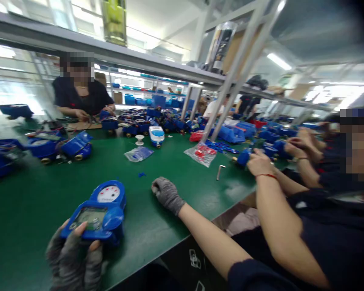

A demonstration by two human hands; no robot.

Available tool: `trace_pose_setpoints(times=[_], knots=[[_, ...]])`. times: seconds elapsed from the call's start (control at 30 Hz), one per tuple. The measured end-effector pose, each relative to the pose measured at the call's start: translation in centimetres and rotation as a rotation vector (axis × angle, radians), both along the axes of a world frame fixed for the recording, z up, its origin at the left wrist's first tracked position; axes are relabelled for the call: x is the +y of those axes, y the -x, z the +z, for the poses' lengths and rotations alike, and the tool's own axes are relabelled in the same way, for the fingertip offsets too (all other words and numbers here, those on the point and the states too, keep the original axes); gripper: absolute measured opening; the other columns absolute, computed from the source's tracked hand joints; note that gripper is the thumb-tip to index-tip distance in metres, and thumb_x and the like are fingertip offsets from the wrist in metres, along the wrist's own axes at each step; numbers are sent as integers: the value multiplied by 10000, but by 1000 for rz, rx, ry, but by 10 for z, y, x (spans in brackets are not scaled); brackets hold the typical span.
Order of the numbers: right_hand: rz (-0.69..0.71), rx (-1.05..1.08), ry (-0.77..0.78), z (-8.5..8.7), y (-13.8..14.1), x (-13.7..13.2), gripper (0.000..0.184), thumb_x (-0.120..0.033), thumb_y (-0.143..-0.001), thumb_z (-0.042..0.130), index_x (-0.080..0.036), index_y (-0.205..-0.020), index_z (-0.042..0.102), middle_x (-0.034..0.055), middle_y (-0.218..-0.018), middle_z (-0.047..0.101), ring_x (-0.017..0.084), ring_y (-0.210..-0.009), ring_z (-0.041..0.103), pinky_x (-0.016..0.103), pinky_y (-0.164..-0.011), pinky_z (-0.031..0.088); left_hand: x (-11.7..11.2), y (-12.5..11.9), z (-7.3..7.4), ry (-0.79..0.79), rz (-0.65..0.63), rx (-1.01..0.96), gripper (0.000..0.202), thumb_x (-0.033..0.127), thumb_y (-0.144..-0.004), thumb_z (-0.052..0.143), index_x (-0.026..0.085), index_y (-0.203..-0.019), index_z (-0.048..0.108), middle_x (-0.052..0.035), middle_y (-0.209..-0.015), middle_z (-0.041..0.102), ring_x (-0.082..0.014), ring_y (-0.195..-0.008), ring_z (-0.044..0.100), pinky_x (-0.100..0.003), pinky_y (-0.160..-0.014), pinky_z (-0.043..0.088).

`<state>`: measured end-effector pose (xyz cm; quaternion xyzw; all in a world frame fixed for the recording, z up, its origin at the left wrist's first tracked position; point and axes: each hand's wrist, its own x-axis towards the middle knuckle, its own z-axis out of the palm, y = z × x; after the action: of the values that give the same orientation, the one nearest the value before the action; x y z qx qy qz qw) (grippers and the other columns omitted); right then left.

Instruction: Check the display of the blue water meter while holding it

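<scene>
In a grey glove with bare fingertips, my left hand [74, 258] grips a blue water meter [113, 220] by its near left edge. The meter has a round white dial [108, 194] with red marks and an uncovered square recess showing a green circuit board [92, 216]. My right hand [168, 195], gloved likewise, rests on the green table with its fingers curled in; whatever may be inside them is hidden. A small blue plastic piece [142, 174] lies just beyond it.
Ahead lie a bag of blue parts [138, 153], a white spool [139, 140], a blue-and-white device [157, 136], a bag of red parts [202, 153] and an L-shaped metal tool [220, 172]. Blue meters [75, 145] crowd the left. A co-worker's hands [262, 163] work at right.
</scene>
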<state>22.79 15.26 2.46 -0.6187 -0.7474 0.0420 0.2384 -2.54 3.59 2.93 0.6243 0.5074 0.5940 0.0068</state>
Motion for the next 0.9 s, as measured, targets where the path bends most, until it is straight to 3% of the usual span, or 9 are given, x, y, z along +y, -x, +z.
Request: trace_pose_setpoints(times=[0.1, 0.2, 0.33, 0.57, 0.9], knots=[[117, 252, -72, 11, 23, -33, 105, -195, -897, 539, -158, -881, 635, 60, -875, 657, 160, -842, 609, 278, -794, 486, -5, 7, -7, 64, 61, 31, 466, 316, -874, 619, 253, -1322, 508, -120, -1460, 388, -321, -1322, 420, -502, -1092, 370], [247, 488, -147, 23, 46, -75, 89, -253, -904, 564, -198, -910, 634, 37, -880, 646, 155, -826, 612, 281, -772, 504, -3, 6, -6, 86, 70, 33, 447, 305, -906, 574, 242, -1338, 477, -132, -1479, 361, -299, -1343, 401, -488, -1090, 377], [363, 430, -216, 28, 74, -109, 84, -222, -905, 563, -213, -925, 644, 48, -888, 639, 172, -838, 603, 305, -759, 513, -2, 4, -3, 71, 80, 55, 437, 318, -917, 562, 237, -1337, 471, -143, -1475, 355, -301, -1346, 396, -500, -1061, 407], [367, 229, -340, 16, 96, -115, 105, -199, -905, 529, -197, -916, 634, 55, -841, 645, 203, -781, 573, 332, -704, 485, -3, 6, -4, 51, 62, 41, 418, 306, -919, 562, 209, -1317, 484, -160, -1462, 368, -298, -1335, 407, -498, -1057, 407], [303, 66, -422, 18, 109, -120, 133, -187, -912, 498, -182, -886, 628, 75, -823, 663, 230, -758, 572, 366, -715, 478, -1, 6, -6, 75, 80, 27, 433, 314, -917, 561, 205, -1327, 475, -165, -1466, 358, -305, -1333, 410, -493, -1045, 416]])
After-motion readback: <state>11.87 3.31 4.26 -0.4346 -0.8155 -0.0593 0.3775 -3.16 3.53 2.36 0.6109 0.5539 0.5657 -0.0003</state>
